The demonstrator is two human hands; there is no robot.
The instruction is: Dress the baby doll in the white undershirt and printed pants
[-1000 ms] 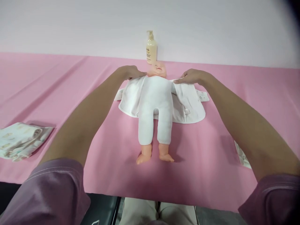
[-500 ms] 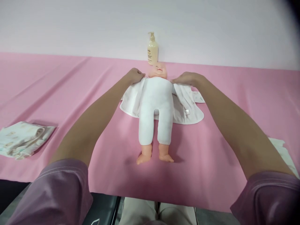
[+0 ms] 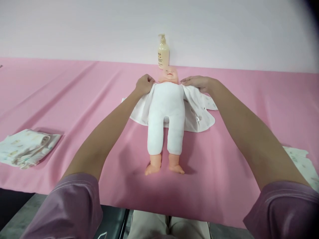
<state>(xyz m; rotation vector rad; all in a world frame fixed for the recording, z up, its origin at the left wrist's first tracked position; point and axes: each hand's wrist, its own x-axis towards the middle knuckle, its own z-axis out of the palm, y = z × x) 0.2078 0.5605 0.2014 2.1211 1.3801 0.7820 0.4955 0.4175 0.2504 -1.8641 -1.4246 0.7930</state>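
Observation:
A baby doll (image 3: 166, 113) with a white cloth body lies on its back on the pink table cover (image 3: 74, 96), head toward the wall. Under it is spread an open white baby garment (image 3: 196, 113). My left hand (image 3: 144, 84) is closed on the garment's left edge beside the doll's shoulder. At the doll's other shoulder my right hand (image 3: 197, 83) rests on the garment's right side, fingers stretched toward the doll's neck and pressed on the cloth.
A cream pump bottle (image 3: 163, 52) stands against the wall behind the doll's head. Folded printed cloth (image 3: 26, 147) lies at the left front edge. Another printed cloth (image 3: 300, 162) lies at the right edge. The table's front edge runs just before my knees.
Both hands have drawn in toward the doll's shoulders, pulling the garment's two sides closer to its body. My left hand has curled shut on the cloth.

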